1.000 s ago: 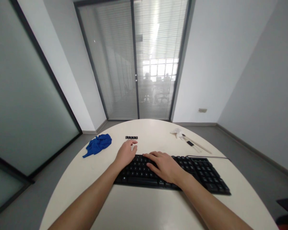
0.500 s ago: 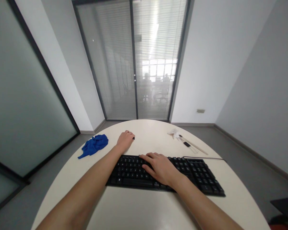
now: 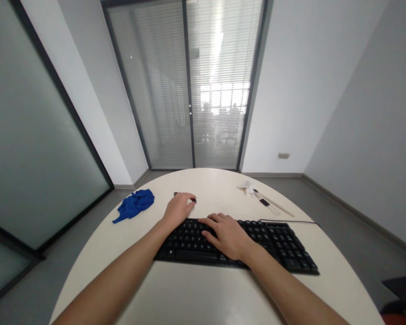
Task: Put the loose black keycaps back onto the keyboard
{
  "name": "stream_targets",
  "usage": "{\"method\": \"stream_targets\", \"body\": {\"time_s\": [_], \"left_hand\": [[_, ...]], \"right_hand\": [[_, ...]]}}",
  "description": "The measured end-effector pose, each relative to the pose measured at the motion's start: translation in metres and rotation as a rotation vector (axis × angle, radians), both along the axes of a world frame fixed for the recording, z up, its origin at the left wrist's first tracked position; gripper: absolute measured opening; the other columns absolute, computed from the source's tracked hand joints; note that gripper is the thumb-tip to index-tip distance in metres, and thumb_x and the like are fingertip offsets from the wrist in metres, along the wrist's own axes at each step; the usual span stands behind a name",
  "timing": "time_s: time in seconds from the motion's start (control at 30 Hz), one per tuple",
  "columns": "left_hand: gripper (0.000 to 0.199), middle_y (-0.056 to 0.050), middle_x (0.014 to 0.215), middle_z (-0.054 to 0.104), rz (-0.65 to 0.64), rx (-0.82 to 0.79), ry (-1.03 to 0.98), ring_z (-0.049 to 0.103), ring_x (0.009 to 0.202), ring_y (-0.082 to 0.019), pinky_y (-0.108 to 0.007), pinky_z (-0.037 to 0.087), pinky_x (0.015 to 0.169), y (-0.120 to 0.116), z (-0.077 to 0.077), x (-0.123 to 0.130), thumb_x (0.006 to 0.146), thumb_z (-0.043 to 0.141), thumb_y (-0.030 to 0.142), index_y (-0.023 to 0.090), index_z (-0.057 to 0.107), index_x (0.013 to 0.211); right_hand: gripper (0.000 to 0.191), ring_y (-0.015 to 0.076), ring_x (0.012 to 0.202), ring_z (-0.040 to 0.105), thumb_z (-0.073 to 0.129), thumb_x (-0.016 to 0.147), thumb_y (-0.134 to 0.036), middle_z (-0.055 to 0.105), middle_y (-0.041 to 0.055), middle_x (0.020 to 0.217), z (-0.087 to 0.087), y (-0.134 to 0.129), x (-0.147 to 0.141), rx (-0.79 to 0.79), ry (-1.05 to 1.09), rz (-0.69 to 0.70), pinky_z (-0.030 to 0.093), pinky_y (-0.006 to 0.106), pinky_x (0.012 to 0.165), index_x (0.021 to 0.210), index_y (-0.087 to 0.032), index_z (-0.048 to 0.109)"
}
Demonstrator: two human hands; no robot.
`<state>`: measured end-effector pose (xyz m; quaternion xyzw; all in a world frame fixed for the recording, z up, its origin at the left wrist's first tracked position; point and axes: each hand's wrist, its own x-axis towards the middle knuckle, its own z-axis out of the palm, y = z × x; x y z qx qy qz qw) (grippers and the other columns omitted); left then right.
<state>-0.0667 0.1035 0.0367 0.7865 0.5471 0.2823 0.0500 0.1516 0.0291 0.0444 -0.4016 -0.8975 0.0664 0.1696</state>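
A black keyboard (image 3: 280,248) lies across the table in front of me. My right hand (image 3: 225,234) rests on its middle, palm down, fingers stretched over the keys. Just beyond the keyboard's left part is my left hand (image 3: 180,207), pinching a small black keycap (image 3: 194,200) between thumb and fingertips. Another small black piece (image 3: 175,194), too small to make out clearly, sits on the table past the left knuckles. My right hand and wrist hide some of the keys, and my left forearm covers the keyboard's left end.
A crumpled blue cloth (image 3: 135,205) lies at the left of the round table (image 3: 189,293). At the back right are a white tissue-like piece (image 3: 246,187), a thin stick-like tool (image 3: 280,205) and a black-handled wire tool (image 3: 264,202). The keyboard's cable (image 3: 301,221) runs off the right edge.
My left hand has come back toward the keyboard and slightly right, with the keycap in its fingers. A small black piece now shows behind it. The right hand stays on the keys.
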Motion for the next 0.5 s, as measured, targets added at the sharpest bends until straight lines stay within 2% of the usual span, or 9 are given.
{"method": "stream_targets", "body": {"time_s": [0.1, 0.23, 0.33, 0.5], "left_hand": [[0.020, -0.003, 0.108, 0.075, 0.007, -0.039, -0.074, 0.066, 0.101, -0.024, -0.036, 0.051, 0.094, -0.027, -0.008, -0.007, 0.091, 0.062, 0.023, 0.023, 0.073, 0.107], [0.021, -0.004, 0.110, 0.075, 0.016, -0.070, -0.184, 0.066, 0.105, -0.023, -0.035, 0.050, 0.098, -0.052, -0.016, -0.013, 0.090, 0.061, 0.021, 0.023, 0.074, 0.107], [0.021, -0.003, 0.110, 0.075, 0.009, -0.101, -0.291, 0.066, 0.105, -0.023, -0.036, 0.049, 0.099, -0.057, -0.017, -0.014, 0.089, 0.062, 0.020, 0.023, 0.074, 0.106], [0.021, -0.002, 0.110, 0.076, -0.013, -0.135, -0.314, 0.066, 0.107, -0.023, -0.037, 0.048, 0.101, -0.056, -0.015, -0.014, 0.088, 0.064, 0.020, 0.023, 0.075, 0.105]], "right_hand": [[0.038, 0.0262, 0.107, 0.060, 0.048, 0.101, -0.043, 0.066, 0.0084, 0.120, -0.005, 0.002, 0.001, -0.007, 0.049, 0.015, 0.045, 0.041, 0.095, 0.133, -0.027, 0.058], [0.038, 0.0259, 0.107, 0.060, 0.048, 0.101, -0.043, 0.067, 0.0087, 0.119, -0.008, 0.005, 0.002, -0.018, 0.085, 0.024, 0.045, 0.041, 0.096, 0.133, -0.026, 0.058], [0.039, 0.0263, 0.107, 0.060, 0.047, 0.101, -0.043, 0.067, 0.0090, 0.118, -0.007, 0.005, 0.002, -0.031, 0.091, 0.034, 0.045, 0.042, 0.097, 0.134, -0.027, 0.058], [0.038, 0.0263, 0.108, 0.061, 0.048, 0.100, -0.042, 0.067, 0.0085, 0.120, -0.004, 0.004, 0.002, -0.038, 0.093, 0.034, 0.046, 0.043, 0.097, 0.134, -0.027, 0.057]]}}
